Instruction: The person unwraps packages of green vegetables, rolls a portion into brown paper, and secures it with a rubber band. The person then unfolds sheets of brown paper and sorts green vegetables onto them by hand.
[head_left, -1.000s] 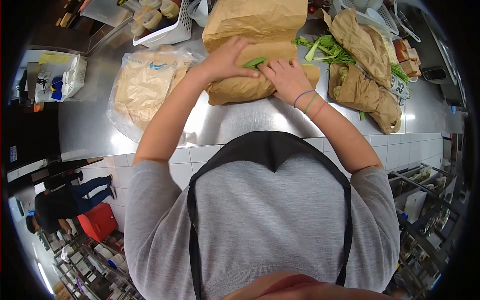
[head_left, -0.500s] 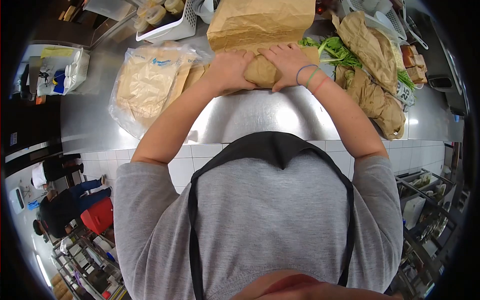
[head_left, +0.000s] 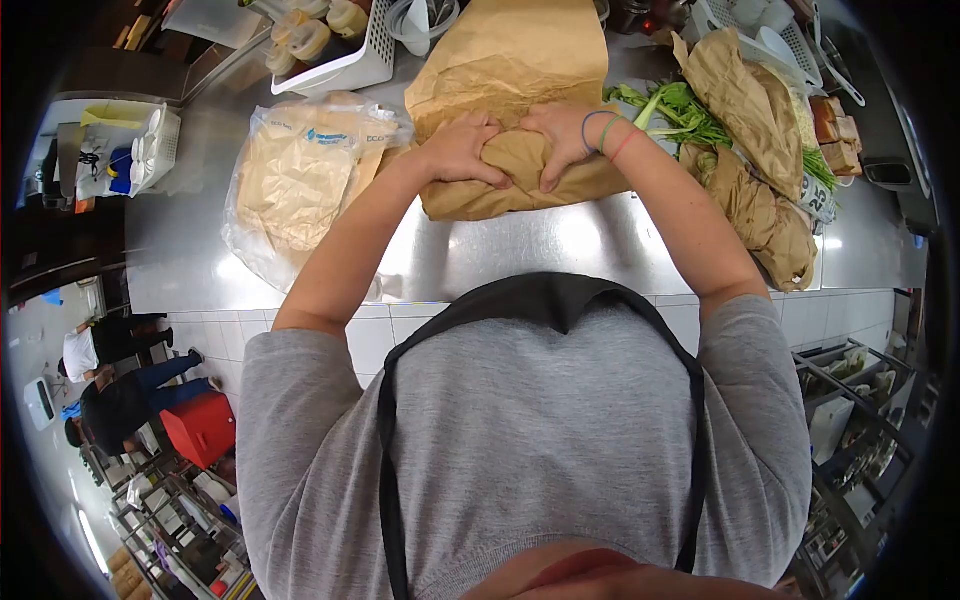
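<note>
A brown paper bag (head_left: 520, 165) lies on the steel counter in front of me, its near part bunched into a thick, bulging roll. Its far end (head_left: 510, 50) stretches flat and creased away from me. My left hand (head_left: 465, 150) grips the roll from the left, thumb on the near side. From the right, my right hand (head_left: 565, 140) presses on the same roll, fingers over the far side and thumb in front; coloured bands circle that wrist. Whatever is inside the paper is hidden.
To the left lies a clear plastic pack of brown paper bags (head_left: 300, 180). A white basket of bottles (head_left: 345, 70) stands behind it. On the right are leafy greens (head_left: 685, 115), crumpled paper bags (head_left: 750, 200) and bread pieces (head_left: 835, 135). Two people (head_left: 115, 400) are far left.
The rolled part of the paper bag has come nearer to me, and more of its front side shows below my hands. Both hands still hold it.
</note>
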